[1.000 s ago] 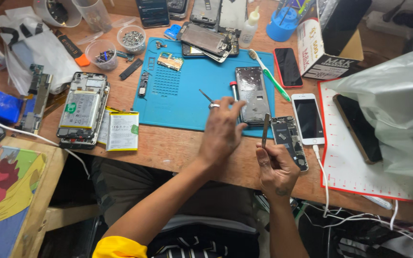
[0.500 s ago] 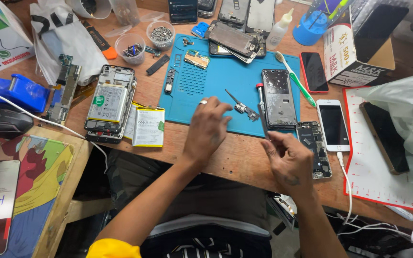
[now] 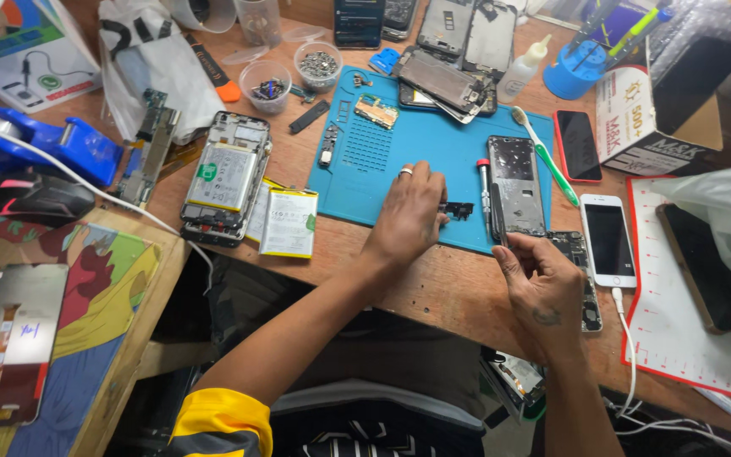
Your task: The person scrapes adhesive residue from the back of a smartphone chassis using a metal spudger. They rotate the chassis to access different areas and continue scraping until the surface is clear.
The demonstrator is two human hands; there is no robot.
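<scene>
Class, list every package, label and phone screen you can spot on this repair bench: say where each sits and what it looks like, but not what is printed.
Cardboard box: upper right, white with red print.
Red phone: left of the box, dark screen up.
White phone: right of the blue mat, dark screen, cable attached.
Battery: left of the mat, white with yellow-green label.
Leaflet: top left, green and white.
Dark phone: on the red-edged white mat.

A green toothbrush (image 3: 545, 161) lies beside a red phone (image 3: 578, 145).

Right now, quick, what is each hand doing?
Left hand: fingers curled, pinching a small black part on the blue mat.
Right hand: closed around a dark screwdriver.
</scene>
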